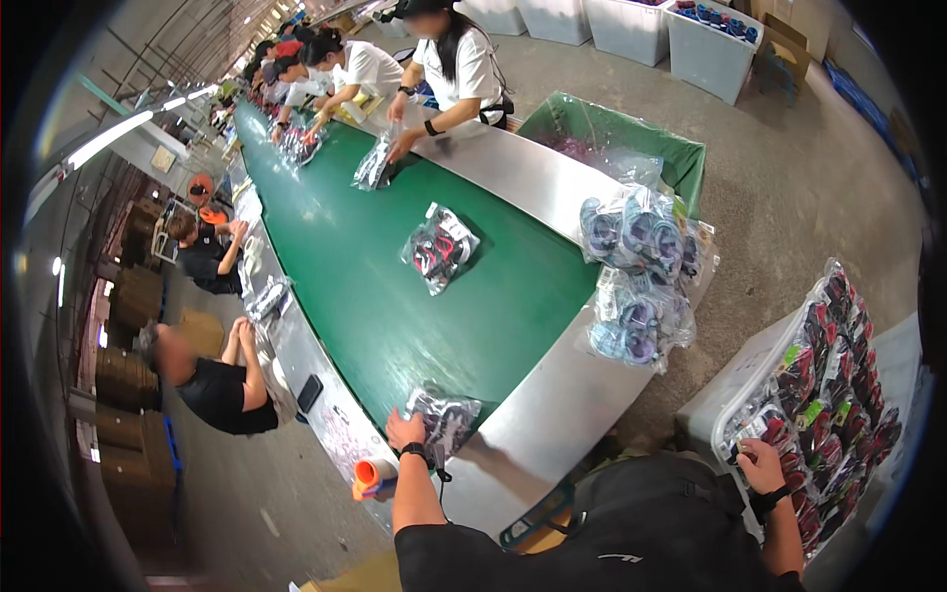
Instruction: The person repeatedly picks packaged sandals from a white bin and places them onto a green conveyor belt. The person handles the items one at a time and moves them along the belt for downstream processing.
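My left hand [405,430] grips the left side of a clear plastic bag of dark shoes [446,412] at the near end of the green conveyor belt [473,335]. Further up the belt lies another bagged pair, black and red shoes [440,249], with no hand on it. My right hand [761,466] is off to the right at the rim of a white bin [725,400], its fingers curled together. What those fingers hold, if anything, I cannot make out. Heaped in the bin are several bagged red and black shoes [824,385].
Bagged blue shoes [636,321] are stacked on the metal ledge [552,414] at the belt's right corner. An orange cup [372,476] and a phone [310,393] sit on the left ledge. Beyond stands a green-lined bin [681,163]. Co-workers line both sides; one handles a bag [375,163].
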### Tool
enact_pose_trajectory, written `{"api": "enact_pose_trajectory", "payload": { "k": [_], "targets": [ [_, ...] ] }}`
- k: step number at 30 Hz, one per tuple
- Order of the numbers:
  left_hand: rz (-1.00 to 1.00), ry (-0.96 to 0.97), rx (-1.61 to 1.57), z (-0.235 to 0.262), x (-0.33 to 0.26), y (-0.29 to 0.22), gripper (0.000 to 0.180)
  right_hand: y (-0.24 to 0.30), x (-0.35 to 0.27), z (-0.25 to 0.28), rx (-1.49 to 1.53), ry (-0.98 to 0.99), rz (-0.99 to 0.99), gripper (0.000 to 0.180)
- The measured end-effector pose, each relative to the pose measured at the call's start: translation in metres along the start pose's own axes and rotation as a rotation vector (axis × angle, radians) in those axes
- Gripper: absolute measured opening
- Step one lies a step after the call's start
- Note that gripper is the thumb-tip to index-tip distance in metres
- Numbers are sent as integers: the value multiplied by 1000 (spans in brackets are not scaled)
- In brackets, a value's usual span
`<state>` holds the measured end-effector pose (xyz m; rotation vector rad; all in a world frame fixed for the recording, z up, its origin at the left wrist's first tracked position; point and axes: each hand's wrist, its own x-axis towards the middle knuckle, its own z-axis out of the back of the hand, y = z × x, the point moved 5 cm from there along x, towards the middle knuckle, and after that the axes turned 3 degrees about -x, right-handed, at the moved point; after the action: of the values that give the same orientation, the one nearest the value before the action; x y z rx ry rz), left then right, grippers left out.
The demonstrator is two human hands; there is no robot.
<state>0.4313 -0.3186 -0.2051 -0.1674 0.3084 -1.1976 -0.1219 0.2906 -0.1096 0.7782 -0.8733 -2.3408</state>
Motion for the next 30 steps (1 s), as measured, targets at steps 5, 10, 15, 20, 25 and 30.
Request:
{"api": "enact_pose_trajectory", "payload": {
  "k": [5, 10, 15, 20, 25, 30],
  "targets": [
    [-103, 235, -15, -13, 21, -7, 90, 9, 2, -25, -57, 122, -33, 38],
    [-200, 495, -111, -31, 23, -25, 106, 20, 6, -36, -136, 187, -4, 38],
    [-398, 562, 307, -20, 4, -68, 106, 25, 21, -46, -156, 198, 34, 38],
    [-514, 270, 71, 24, -51, -110, 77, 33, 31, -53, -79, 211, 24, 41],
    [-813, -13, -360, 14, -144, -92, 61, 39, 30, -59, -171, 234, 160, 27],
    [-368, 224, -674, -42, -185, -28, 41, 31, 25, -65, -116, 320, 46, 41]
  ]
}}
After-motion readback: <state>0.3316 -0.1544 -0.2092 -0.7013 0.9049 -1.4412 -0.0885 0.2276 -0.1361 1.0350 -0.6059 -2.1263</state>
